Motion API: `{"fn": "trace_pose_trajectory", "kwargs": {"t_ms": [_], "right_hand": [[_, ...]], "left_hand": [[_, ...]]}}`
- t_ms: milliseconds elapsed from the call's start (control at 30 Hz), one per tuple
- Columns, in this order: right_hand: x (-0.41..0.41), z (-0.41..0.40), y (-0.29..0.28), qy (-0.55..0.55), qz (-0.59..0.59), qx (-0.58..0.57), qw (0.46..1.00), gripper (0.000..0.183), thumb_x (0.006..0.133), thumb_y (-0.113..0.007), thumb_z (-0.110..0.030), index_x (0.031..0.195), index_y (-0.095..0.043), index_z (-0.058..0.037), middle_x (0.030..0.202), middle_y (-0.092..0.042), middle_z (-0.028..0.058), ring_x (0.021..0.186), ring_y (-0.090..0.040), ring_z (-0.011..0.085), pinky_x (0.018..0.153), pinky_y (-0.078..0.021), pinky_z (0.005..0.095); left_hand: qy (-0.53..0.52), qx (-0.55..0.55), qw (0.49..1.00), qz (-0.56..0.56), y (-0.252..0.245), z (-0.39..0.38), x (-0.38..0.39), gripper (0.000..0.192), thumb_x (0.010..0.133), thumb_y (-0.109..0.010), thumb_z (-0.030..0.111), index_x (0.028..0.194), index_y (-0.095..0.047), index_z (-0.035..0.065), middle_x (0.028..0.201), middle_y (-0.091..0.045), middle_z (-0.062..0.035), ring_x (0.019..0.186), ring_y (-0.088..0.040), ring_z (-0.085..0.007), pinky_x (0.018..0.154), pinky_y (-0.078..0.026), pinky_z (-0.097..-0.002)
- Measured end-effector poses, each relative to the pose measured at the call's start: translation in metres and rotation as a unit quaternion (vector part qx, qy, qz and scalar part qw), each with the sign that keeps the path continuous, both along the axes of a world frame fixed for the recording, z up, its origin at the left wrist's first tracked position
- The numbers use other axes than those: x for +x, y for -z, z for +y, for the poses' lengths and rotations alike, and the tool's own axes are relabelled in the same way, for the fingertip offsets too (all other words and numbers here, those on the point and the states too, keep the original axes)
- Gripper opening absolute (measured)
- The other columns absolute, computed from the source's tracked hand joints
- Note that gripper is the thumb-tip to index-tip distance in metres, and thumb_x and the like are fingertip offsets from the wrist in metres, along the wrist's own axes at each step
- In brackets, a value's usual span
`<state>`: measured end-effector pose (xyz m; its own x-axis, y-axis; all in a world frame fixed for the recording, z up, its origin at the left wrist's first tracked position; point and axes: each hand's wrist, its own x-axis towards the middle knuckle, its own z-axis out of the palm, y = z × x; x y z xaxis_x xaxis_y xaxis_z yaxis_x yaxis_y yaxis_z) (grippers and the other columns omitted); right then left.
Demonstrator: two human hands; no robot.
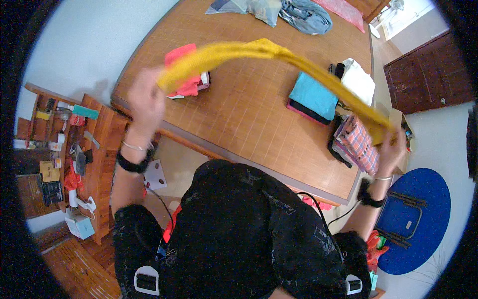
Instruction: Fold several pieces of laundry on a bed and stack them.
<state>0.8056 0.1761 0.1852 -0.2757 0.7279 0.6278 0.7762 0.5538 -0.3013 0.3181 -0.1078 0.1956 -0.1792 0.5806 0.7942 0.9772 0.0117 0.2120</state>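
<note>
A yellow cloth garment [239,50] is stretched in a wide, blurred arc above a bed-like surface covered with a brown woven mat [239,108]. One end is gripped by my left hand [147,97], the other by my right hand [392,149]. Behind the left end of the cloth lies a small pile with a coral-red garment [190,88] on top. A folded stack topped by a turquoise cloth [313,93] sits right of the middle. Close to my right hand is a folded plaid garment [356,140]. White cloth [357,82] lies beyond the yellow band, partly hidden.
Crumpled grey-blue fabric [306,17] and a pink item [341,11] lie at the far edge. To the left stands a wooden dresser [102,138] with a hair dryer [80,202] and small items. A folded blue round table [429,216] leans at right. Thin cables hang beside my arms.
</note>
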Motion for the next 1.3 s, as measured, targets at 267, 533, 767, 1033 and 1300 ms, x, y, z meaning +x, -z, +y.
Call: {"fn": "trace_pose_trajectory", "kwargs": {"t_ms": [267, 533, 767, 1033, 1300], "right_hand": [[-0.031, -0.087, 0.155, -0.045, -0.133, -0.209, 0.968, 0.019, 0.074, -0.057, -0.004, 0.093, -0.058, -0.0057, 0.086, -0.057, 0.0142, 0.079, -0.057, 0.0331, 0.067, -0.0461, 0.0359], [-0.028, -0.088, 0.153, -0.068, -0.181, -0.233, 0.953, 0.021, 0.072, -0.056, -0.001, 0.093, -0.057, -0.0051, 0.084, -0.056, 0.0136, 0.079, -0.056, 0.0327, 0.066, -0.0458, 0.0391], [-0.083, -0.059, 0.109, -0.178, -0.192, -0.102, 0.960, 0.022, 0.068, -0.061, -0.008, 0.089, -0.055, -0.0073, 0.075, -0.051, 0.0126, 0.071, -0.052, 0.0315, 0.061, -0.0438, 0.0401], [-0.204, 0.015, 0.081, -0.258, -0.232, -0.039, 0.937, 0.023, 0.069, -0.057, -0.003, 0.091, -0.057, -0.0073, 0.078, -0.052, 0.0115, 0.076, -0.054, 0.0311, 0.065, -0.0448, 0.0388], [-0.360, 0.079, 0.109, -0.322, -0.255, 0.032, 0.911, 0.024, 0.073, -0.053, -0.003, 0.096, -0.059, -0.0096, 0.084, -0.056, 0.0104, 0.081, -0.056, 0.0308, 0.069, -0.0476, 0.0385]], "left_hand": [[0.092, -0.300, 0.947, -0.064, 0.223, -0.044, 0.054, 0.020, 0.068, -0.053, 0.005, 0.087, -0.057, 0.0029, 0.081, -0.055, -0.0107, 0.083, -0.051, -0.0288, 0.074, -0.042, -0.0386], [0.148, -0.482, 0.854, -0.131, 0.282, -0.074, 0.086, 0.007, 0.074, -0.050, 0.007, 0.075, -0.057, 0.0044, 0.078, -0.057, -0.0138, 0.081, -0.054, -0.0320, 0.071, -0.045, -0.0416], [0.135, -0.458, 0.862, -0.171, 0.323, -0.089, 0.086, 0.010, 0.073, -0.051, 0.007, 0.075, -0.060, 0.0042, 0.080, -0.059, -0.0149, 0.080, -0.056, -0.0321, 0.069, -0.046, -0.0423], [0.109, -0.523, 0.812, -0.236, 0.312, -0.089, 0.084, 0.011, 0.074, -0.051, 0.008, 0.078, -0.062, 0.0065, 0.080, -0.060, -0.0136, 0.081, -0.056, -0.0319, 0.069, -0.046, -0.0422], [0.165, -0.541, 0.788, -0.242, 0.304, -0.084, 0.064, 0.015, 0.073, -0.054, 0.009, 0.085, -0.063, 0.0091, 0.081, -0.060, -0.0128, 0.081, -0.057, -0.0313, 0.071, -0.046, -0.0419]]}}
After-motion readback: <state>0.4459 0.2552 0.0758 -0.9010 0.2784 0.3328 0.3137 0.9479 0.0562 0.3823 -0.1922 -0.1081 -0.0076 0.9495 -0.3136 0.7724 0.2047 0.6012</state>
